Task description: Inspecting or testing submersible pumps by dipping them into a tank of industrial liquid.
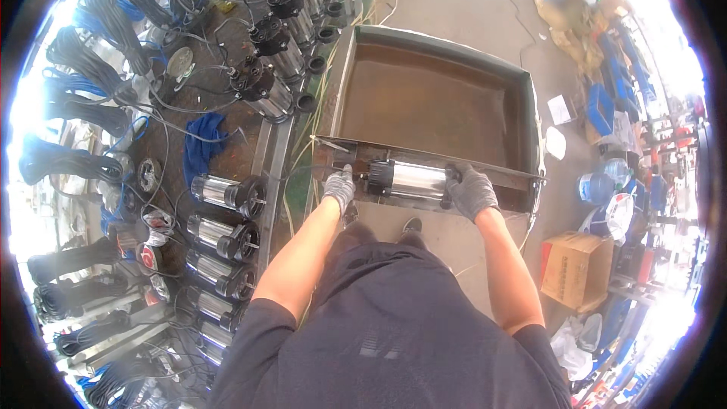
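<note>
A submersible pump (419, 180) with a shiny steel body and a black left end lies on its side on the near ledge of a metal tank (522, 136). My right hand (473, 192), in a grey glove, is closed round the pump's right end. At the black end, my left hand (340, 189) is closed too, also gloved, with its thumb upward. What sits inside its fingers is hidden. A dark cable runs leftward close to that hand. Brown water (435, 106) stands in the tank beyond the pump.
On the left bench, similar pumps stand upright (261, 91) and others lie in a row (219, 235). A blue cloth (203, 144) and coiled black cables (91, 113) are there too. To the right are a cardboard box (577, 269), water jugs (598, 187) and a blue bin (600, 108).
</note>
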Demonstrator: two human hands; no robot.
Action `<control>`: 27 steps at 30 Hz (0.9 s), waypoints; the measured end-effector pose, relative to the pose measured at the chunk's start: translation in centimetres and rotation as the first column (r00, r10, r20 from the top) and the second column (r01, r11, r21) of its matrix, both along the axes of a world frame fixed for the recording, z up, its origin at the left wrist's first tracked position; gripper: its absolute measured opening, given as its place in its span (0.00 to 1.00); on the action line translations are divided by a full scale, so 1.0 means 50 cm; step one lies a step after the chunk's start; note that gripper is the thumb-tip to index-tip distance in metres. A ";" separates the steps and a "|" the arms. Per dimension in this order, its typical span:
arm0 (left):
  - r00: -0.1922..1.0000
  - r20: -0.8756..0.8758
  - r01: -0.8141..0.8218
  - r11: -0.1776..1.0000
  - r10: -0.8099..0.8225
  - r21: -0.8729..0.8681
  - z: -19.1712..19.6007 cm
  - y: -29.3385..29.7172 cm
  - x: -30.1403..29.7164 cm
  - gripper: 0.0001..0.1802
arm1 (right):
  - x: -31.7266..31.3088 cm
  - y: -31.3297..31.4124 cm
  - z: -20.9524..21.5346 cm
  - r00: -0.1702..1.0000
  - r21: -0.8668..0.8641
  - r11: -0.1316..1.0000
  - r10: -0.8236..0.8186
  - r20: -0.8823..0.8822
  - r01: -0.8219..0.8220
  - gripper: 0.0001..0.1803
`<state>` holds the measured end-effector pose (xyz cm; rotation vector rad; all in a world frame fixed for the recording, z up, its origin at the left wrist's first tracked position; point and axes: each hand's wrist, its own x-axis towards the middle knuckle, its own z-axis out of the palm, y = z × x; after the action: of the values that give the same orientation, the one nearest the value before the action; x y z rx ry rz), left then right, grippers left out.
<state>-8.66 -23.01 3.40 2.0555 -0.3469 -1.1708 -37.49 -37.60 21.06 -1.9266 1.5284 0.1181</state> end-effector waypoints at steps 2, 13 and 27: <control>0.998 -0.044 0.057 0.994 -0.054 0.088 0.010 0.011 0.006 0.26 | 0.009 -0.004 0.010 1.000 0.011 1.000 0.001 0.003 -0.001 0.23; 0.643 0.649 0.533 0.846 -0.407 0.001 0.190 0.022 -0.129 0.42 | -0.199 0.044 -0.135 0.729 0.228 0.892 -0.451 0.515 0.391 0.25; 0.794 0.528 0.393 0.917 -0.301 -0.069 0.162 -0.011 -0.131 0.47 | -0.533 -0.038 -0.298 -0.013 0.398 0.275 -0.808 0.589 0.875 0.19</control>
<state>-15.23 -23.58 11.49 2.1719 -1.0923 -0.7315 -64.16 -39.50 6.15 -0.4881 1.7976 -1.1757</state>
